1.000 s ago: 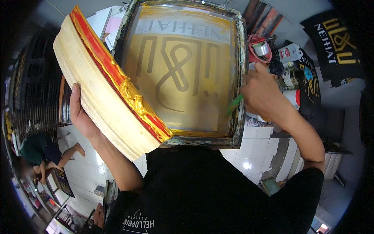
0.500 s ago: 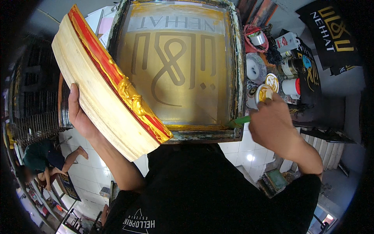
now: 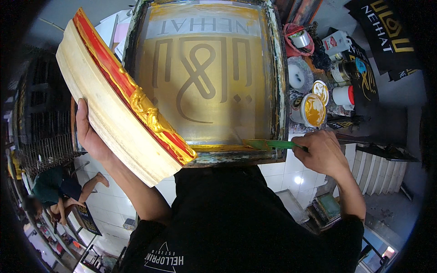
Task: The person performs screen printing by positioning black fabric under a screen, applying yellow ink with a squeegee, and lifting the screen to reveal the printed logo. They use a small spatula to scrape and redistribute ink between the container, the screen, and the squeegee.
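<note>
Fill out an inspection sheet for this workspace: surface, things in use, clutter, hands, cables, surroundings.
Surface: side table at right, stained and crowded.
Things in use: squeegee, red edge partly covered in gold paint; screen, smeared gold; green spatula, tip at the screen's near edge.
Clutter: open tub, gold and white inside; smeared lid beside it; red-lidded tub; white bottle.
Hands: left hand grips the squeegee; right hand grips the spatula's handle.
Cables: nothing seen for certain; a thin line at upper left is unclear.
Surroundings: another person, lower left; tiled floor; black printed cloth, upper right.
</note>
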Available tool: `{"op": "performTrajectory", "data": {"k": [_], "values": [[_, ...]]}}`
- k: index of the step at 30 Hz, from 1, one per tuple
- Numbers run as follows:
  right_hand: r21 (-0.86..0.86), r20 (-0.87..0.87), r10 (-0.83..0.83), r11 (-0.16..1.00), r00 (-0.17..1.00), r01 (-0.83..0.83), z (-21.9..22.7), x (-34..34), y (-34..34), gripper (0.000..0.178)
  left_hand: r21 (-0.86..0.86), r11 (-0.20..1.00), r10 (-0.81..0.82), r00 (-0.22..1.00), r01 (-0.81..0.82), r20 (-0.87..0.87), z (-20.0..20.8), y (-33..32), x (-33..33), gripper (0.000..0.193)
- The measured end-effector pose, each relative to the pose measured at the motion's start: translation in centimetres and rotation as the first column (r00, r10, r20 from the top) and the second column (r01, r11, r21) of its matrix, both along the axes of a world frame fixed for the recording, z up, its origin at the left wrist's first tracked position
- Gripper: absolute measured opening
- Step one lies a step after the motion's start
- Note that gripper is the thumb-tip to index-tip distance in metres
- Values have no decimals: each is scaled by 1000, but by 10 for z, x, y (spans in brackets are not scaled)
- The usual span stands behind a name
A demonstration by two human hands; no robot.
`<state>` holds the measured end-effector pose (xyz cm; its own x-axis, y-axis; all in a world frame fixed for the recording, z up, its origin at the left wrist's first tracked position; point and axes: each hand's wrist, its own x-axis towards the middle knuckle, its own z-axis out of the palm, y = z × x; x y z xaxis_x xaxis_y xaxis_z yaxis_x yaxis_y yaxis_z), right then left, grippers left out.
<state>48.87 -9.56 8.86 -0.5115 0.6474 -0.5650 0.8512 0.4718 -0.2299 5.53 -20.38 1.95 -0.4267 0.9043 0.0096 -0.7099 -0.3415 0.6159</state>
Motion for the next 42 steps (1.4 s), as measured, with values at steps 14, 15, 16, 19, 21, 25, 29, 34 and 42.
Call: {"op": "performTrajectory", "data": {"k": [14, 15, 16, 19, 21, 25, 29, 34, 42], "values": [[-39, -136, 227, 971, 964, -234, -22, -78, -14, 21, -91, 963, 248, 965, -256, -87, 3, -36, -14, 52], [-50, -135, 224, 971, 965, -232, -24, -78, -13, 21, -117, 947, 287, 952, -299, -110, 3, -37, -15, 53], [-56, -145, 227, 970, 963, -238, -27, -77, -12, 22, -167, 918, 345, 932, -360, -112, 6, -40, -17, 54], [-47, -181, 256, 962, 950, -268, -37, -72, -5, 21, -337, 686, 531, 760, -645, -374, 4, -53, -7, 36], [-27, -234, 273, 957, 933, -287, -44, -69, -5, 21, -342, 593, 613, 684, -729, -396, 5, -57, 0, 20], [-126, -223, 278, 942, 934, -311, -57, -55, 21, 35, -387, 699, 579, 794, -601, -189, 10, -53, 4, 24], [-108, -387, 294, 927, 874, -359, -79, -58, 28, 33, -47, 871, 492, 869, -490, 49, 14, -52, 7, 42], [-73, -436, 406, 874, 803, -481, -90, -70, 30, 33, -9, 880, 474, 878, -474, 65, 9, -57, 6, 48], [-188, -406, 264, 913, 875, -363, -113, -68, 27, 28, -14, 889, 458, 886, -458, 74, 6, -59, 8, 47]]}}
